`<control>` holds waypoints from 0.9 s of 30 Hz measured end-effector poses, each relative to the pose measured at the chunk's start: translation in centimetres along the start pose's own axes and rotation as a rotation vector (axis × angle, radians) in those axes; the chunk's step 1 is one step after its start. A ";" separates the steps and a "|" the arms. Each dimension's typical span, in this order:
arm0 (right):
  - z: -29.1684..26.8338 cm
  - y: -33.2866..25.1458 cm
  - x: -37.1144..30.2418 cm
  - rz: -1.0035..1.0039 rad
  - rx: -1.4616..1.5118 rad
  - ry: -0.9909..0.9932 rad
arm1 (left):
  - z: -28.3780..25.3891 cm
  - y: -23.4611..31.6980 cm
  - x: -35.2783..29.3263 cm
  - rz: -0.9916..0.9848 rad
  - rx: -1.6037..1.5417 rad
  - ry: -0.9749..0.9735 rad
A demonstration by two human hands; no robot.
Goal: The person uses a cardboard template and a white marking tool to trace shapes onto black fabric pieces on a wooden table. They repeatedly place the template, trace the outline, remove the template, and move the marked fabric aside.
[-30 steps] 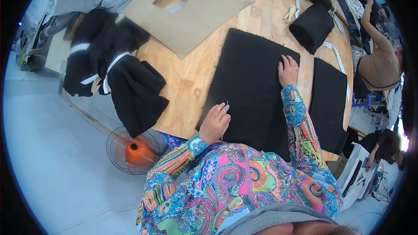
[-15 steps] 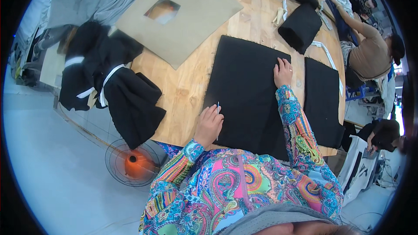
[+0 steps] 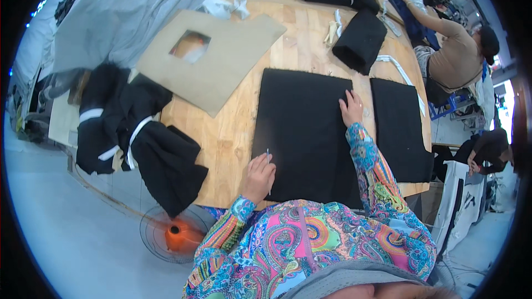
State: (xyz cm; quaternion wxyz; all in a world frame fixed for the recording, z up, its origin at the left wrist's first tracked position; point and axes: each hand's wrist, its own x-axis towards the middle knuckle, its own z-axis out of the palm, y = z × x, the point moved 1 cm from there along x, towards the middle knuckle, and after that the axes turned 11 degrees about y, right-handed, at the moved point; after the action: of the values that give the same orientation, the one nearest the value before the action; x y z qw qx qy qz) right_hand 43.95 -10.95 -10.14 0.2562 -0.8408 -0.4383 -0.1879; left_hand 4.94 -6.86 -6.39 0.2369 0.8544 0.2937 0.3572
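Observation:
A large rectangle of black cloth (image 3: 305, 133) with frayed edges lies flat on the wooden table in front of me. My left hand (image 3: 258, 178) rests at its left edge near the front. The fingers there are closed round a slim, pale, pen-like tool (image 3: 269, 158), whose exact kind I cannot make out. On the cloth's right edge, close to the far corner, my right hand (image 3: 352, 109) lies with its fingers stretched out and nothing in it. A second black cloth piece (image 3: 400, 130) lies just to the right, apart from the first.
A beige pattern board (image 3: 221, 72) with a cut-out lies far left. Black garments with white bands (image 3: 166, 152) hang off the left edge above an orange fan (image 3: 180, 236). A folded black bundle (image 3: 360, 41) lies at the back right. A person (image 3: 457, 58) works beyond.
The whole view has shifted, so the table sits lower and further left in it. Both hands keep about the same places on the black cloth.

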 end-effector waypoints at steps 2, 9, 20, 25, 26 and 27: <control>-2.4 -0.3 -2.1 0.036 0.060 -0.020 | -0.3 0.2 0.2 -0.025 -0.031 0.001; -17.5 -4.2 -17.5 0.089 0.030 -0.222 | -1.9 -1.8 1.3 -0.135 -0.136 0.126; -17.7 -3.7 -25.0 -0.050 -0.223 -0.157 | -5.6 -18.6 13.7 -0.727 0.321 0.714; -16.6 -2.9 -26.2 -0.133 -0.290 -0.107 | -4.8 -22.6 15.6 -0.723 0.356 0.767; -16.5 -3.0 -26.2 -0.132 -0.287 -0.107 | -5.0 -22.6 15.9 -0.702 0.380 0.789; -16.4 -3.1 -26.2 -0.128 -0.284 -0.107 | -5.7 -22.8 16.1 -0.757 0.361 0.786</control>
State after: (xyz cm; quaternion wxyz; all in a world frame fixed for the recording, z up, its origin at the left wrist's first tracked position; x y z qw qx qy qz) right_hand 25.58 -36.03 -10.43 0.0984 -0.8476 -0.4732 -0.2189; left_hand 2.32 21.30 -9.22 0.0717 0.5195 0.7014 0.4827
